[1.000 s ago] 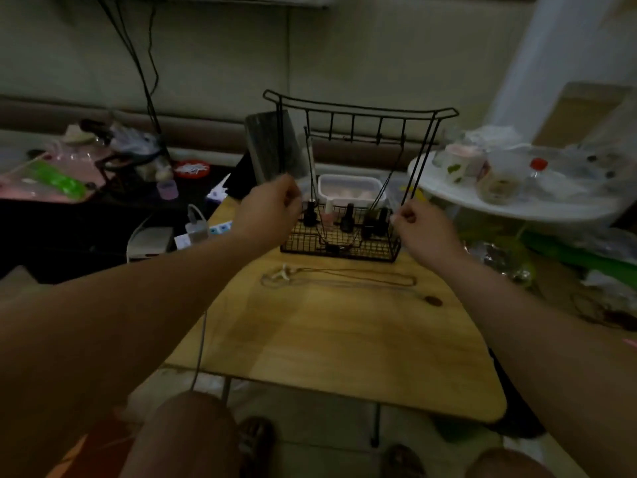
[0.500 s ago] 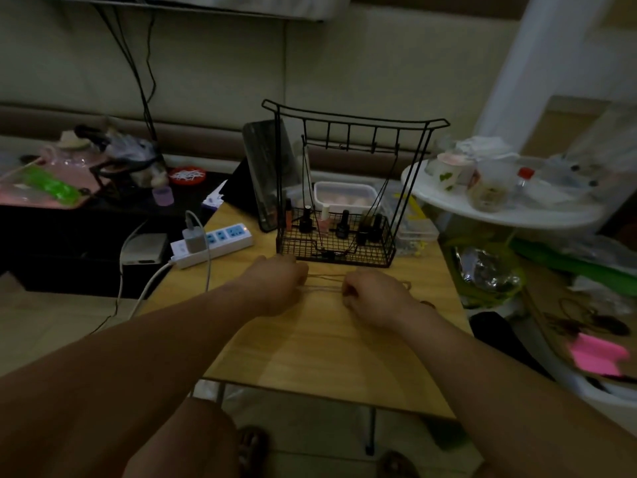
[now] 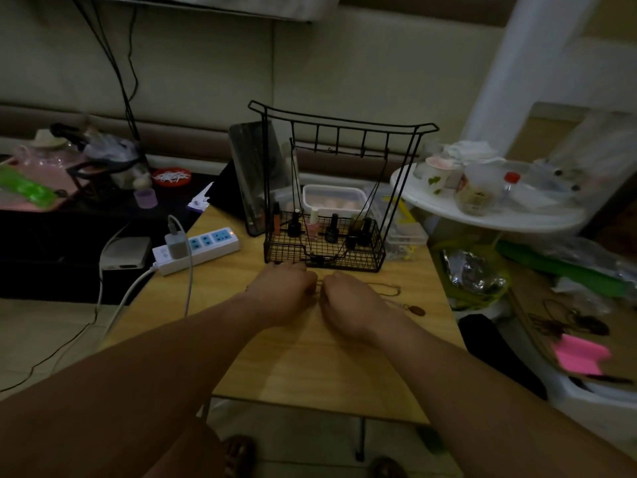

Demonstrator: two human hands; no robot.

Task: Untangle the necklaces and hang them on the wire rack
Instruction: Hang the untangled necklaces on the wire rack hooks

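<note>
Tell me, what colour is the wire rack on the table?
The wire rack is black all over; the head view shows it best.

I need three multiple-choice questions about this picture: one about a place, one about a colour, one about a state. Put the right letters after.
1. Where is the white power strip? A) left of the black wire rack B) inside its basket C) on the floor
2. Its sockets are: A) red B) blue C) green
3. The left hand and right hand are: A) flat B) raised to the rack C) curled on the thin cord necklace
Answers: 1 A, it lies beside the rack's left side; 2 B, blue faces show; 3 C, both curl at the cord.
</note>
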